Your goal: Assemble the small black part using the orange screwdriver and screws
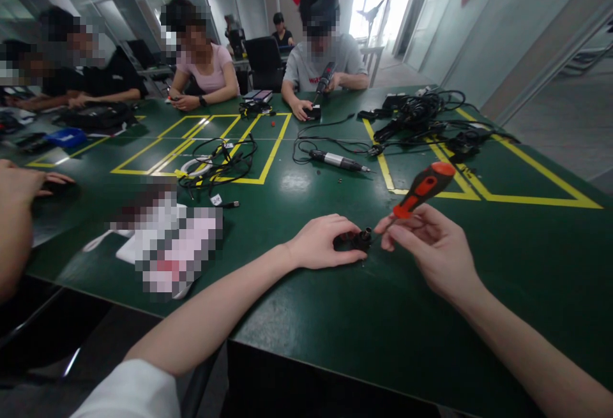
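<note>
My left hand (323,242) curls around a small black part (352,240) on the green table, thumb on the near side and fingers on the far side. What kind of part it is I cannot make out. A screwdriver (425,189) with an orange and dark grey handle is pinched in my right hand (433,246), its handle tilted up and to the right. The thin shaft points down and left toward the black part; whether its tip touches the part is unclear.
Beyond my hands lies a corded electric screwdriver (335,161). Black cables (416,115) heap at the back right, and coiled cables (220,159) lie left of centre. A blurred pouch (184,249) rests near my left forearm. Co-workers sit around the table (306,316).
</note>
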